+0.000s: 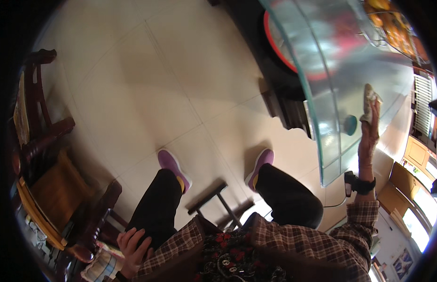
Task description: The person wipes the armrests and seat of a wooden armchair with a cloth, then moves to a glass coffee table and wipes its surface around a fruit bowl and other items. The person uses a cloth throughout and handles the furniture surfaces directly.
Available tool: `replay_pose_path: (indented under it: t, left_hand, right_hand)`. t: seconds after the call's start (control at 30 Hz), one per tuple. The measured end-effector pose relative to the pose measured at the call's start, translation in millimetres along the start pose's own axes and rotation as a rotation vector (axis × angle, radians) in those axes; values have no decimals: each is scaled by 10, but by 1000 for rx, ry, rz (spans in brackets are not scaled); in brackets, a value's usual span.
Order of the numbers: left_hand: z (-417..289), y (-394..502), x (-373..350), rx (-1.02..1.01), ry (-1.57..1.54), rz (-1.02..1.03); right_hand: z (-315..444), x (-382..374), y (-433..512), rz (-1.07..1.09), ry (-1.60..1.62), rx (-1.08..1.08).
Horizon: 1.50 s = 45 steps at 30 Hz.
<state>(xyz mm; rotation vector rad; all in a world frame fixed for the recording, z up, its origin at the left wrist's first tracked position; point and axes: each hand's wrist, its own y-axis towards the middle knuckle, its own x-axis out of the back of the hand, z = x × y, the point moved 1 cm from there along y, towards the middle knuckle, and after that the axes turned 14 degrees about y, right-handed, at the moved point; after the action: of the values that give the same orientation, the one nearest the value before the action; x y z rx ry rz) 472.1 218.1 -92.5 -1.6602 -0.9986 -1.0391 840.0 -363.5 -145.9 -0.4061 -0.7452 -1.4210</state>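
My right hand [373,121] is stretched out over a glass tabletop [327,151], with a greyish cloth [368,97] held beneath its fingers against the glass. Near that hand, a round teal pad [350,125] shows at the glass. My left hand [135,245] lies on my left thigh, its fingers somewhat apart and nothing in them. On my right wrist is a black band [364,187] with a device attached.
A dark table base [289,109] and a red-rimmed round object [280,46] sit below the glass. A wire basket [379,42] of orange-yellow items stands on top. Wooden armchairs [60,135] line the left. A small stool [218,201] is between my legs, on the tiled floor [134,95].
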Motion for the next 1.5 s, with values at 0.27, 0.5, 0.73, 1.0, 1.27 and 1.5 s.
replay_pose_path:
  t: [0.27, 0.5, 0.73, 1.0, 1.27, 1.5]
  left_hand:
    - [88, 283, 121, 5, -258, 175]
    - [-53, 391, 210, 25, -440, 321]
    - [-353, 379, 114, 23, -484, 321]
    - [-574, 410, 98, 29, -451, 267]
    - [-549, 477, 62, 29, -308, 274]
    - [-329, 1418, 45, 25, -92, 919]
  right_hand:
    - [77, -93, 20, 20, -110, 103]
    - [82, -121, 37, 46, -180, 195]
    - [-10, -111, -20, 2, -173, 162]
    - [241, -411, 185, -216, -114, -76]
    - [1096, -1082, 832, -3, -132, -91]
    - [1205, -1012, 879, 39, -249, -159]
